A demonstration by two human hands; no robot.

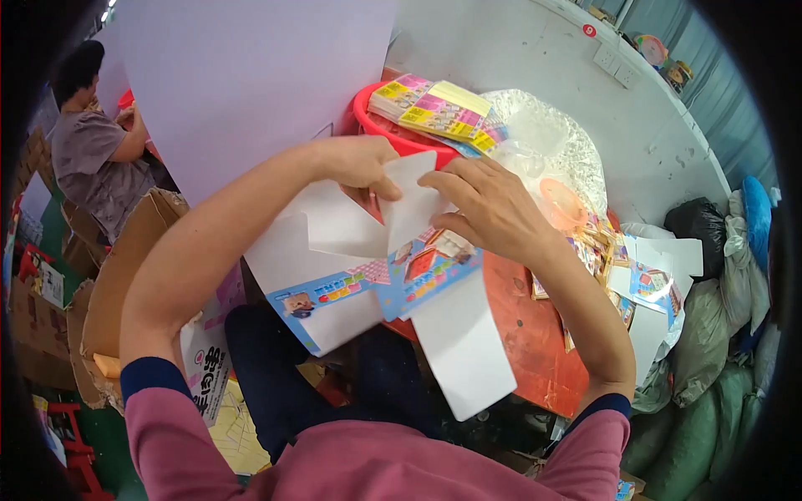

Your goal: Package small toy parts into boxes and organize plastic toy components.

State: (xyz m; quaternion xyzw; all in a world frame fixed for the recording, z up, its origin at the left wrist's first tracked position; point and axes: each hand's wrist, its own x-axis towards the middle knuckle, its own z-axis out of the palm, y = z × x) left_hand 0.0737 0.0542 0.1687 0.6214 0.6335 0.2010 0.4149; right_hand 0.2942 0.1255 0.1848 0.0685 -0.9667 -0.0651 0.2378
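Note:
A printed cardboard carton [342, 292], white inside with light blue printed panels, is partly folded above my lap and the red table's near edge. The fingers of my left hand [365, 169] are curled at its upper edge, pinching a white flap. On the other side, my right hand [489, 200] grips the carton near the same flap, thumb and fingers bent over the board. One long white panel hangs down toward my knees. The carton hides part of the tabletop behind it.
A red basin [363, 104] holds stacked printed cards [434, 108]. Beside it lie a silvery sheet [576, 146] and an orange bowl [561, 204]. Small packets and another carton [652, 284] cover the red table's right side. Sacks [702, 334] stand right, an open cardboard box [134, 284] left; a person sits far left.

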